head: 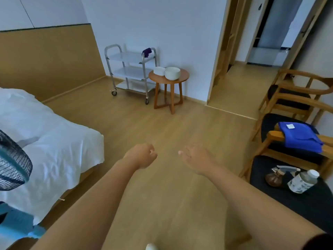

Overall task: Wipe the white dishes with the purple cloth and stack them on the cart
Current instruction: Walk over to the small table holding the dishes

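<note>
left hand (142,156) curled, empty | right hand (196,158) loose, empty | cloth (146,51), dishes (167,72) and cart (129,69) well beyond both | risk: dishes stacked unwiped if cloth skipped

Well beyond both empty hands, a round wooden table (182,76) carried two stacks of white dishes (167,72), touching. Just left of it stood the cart (129,56), purple cloth (147,51) draped over its handle.
</note>
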